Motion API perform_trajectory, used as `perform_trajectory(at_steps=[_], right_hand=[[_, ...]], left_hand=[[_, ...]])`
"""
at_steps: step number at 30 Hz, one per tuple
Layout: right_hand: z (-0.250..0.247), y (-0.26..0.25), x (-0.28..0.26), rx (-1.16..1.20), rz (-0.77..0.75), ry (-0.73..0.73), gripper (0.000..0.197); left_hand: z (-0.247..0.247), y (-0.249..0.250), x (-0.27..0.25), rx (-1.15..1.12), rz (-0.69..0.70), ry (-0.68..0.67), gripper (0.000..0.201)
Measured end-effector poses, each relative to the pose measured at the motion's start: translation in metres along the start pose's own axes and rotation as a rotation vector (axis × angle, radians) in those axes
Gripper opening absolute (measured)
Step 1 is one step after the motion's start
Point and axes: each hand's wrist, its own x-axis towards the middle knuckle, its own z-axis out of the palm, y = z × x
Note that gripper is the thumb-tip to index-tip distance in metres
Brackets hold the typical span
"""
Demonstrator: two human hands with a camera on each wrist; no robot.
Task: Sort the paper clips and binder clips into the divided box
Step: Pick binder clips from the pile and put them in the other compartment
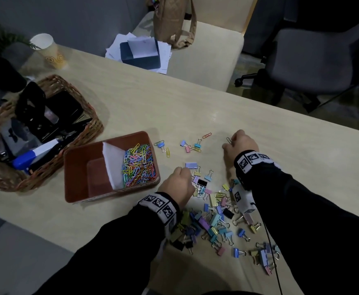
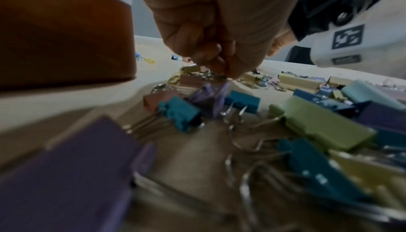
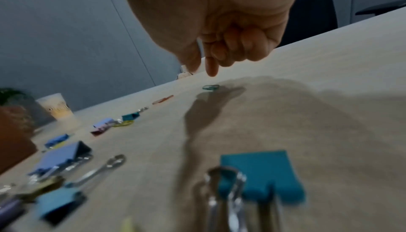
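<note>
Your right hand (image 1: 239,145) hangs just over a lone paper clip (image 3: 211,87), finger and thumb a little apart, holding nothing. Your left hand (image 1: 177,185) is curled down into the binder clips (image 1: 212,218); I cannot tell if its grip has one. The brown box (image 1: 76,188) holds paper clips on its right side. Its left side looks bare. Most binder clips lie on the surface (image 1: 281,150).

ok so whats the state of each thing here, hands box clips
left hand: fingers curled, pinching clips at the pile's edge
right hand: above a green paper clip, not gripping it
divided box: right compartment holds paper clips, left one bare
binder clips: loose on the table
orange paper clip: flat, unsorted
paper cup: upright
</note>
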Motion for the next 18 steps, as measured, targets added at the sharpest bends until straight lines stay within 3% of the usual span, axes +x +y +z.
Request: perform_trajectory(at_steps=[5, 10, 13, 16, 18], right_hand=[[0.002, -0.010, 0.005, -0.129, -0.008, -0.046, 0.027], [0.003, -0.021, -0.003, -0.292, -0.057, -0.154, 0.037], [-0.001, -0.020, -0.009, -0.230, -0.103, -0.165, 0.033], [-0.008, -0.020, -0.014, -0.117, -0.177, -0.107, 0.027], [-0.010, -0.024, -0.014, -0.078, -0.227, -0.137, 0.046]], left_hand=[[-0.014, 0.013, 0.009, -0.349, -0.204, 0.150, 0.011], [-0.021, 0.024, 0.038, -0.403, -0.324, 0.168, 0.031], [-0.026, 0.022, 0.053, -0.360, -0.466, 0.178, 0.037], [-0.024, 0.015, 0.062, -0.331, -0.565, 0.150, 0.063], [-0.020, 0.009, 0.068, -0.305, -0.619, 0.133, 0.081]])
